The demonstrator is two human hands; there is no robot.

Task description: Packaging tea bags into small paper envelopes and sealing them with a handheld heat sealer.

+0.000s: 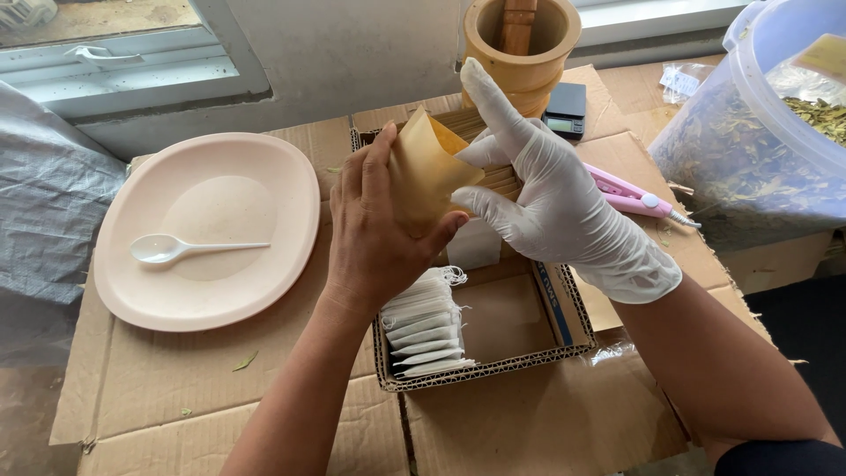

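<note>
My bare left hand (374, 234) grips a small tan paper pouch (423, 167) from its left side, thumb in front. My right hand (551, 198), in a white glove, touches the pouch's right edge with its fingers spread, index finger pointing up. Both hands hover over an open cardboard box (529, 353). A row of white tea bags (427, 326) with strings lies in the box's left part. More tan pouches stand at the box's far end, partly hidden by my hands.
A pink plate (132, 247) with a white plastic spoon (176, 249) lies at the left on flattened cardboard. A wooden mortar with pestle (520, 44), a small black scale (565, 110), a pink handheld sealer (630, 196) and a clear tub of dried leaves (749, 150) stand behind and right.
</note>
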